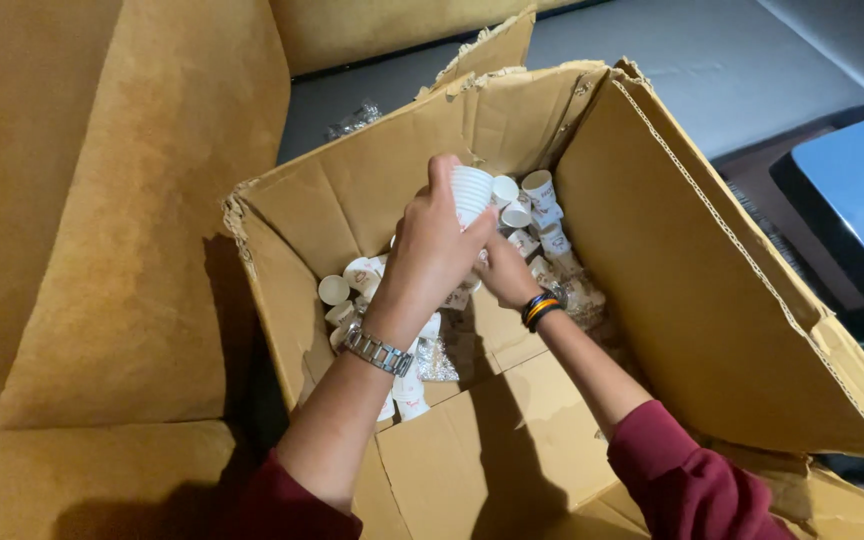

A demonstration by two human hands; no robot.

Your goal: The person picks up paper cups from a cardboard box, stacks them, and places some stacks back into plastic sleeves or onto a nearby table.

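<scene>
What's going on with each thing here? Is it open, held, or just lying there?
Cardboard box: open, flaps up, edges torn.
Stack of white cups: held in the left hand, lifted above the others.
Right hand: down in the box among the cups; its grip is hidden.
Loose cups: scattered inside the box, some on their sides.
Clear plastic wrap: crumpled on the box bottom.

The cardboard box (672, 290) is plain tan-brown. The paper cups (542, 215) inside it are white with small reddish-brown prints, and the stack of cups (472, 190) is white and finely ribbed. Sleeves (687, 480) are dark maroon. The wristwatch (377, 350) is silver metal — the bracelets (540, 308) black with an orange stripe. The floor (712, 70) is grey; the panel (857, 190) — blue.
</scene>
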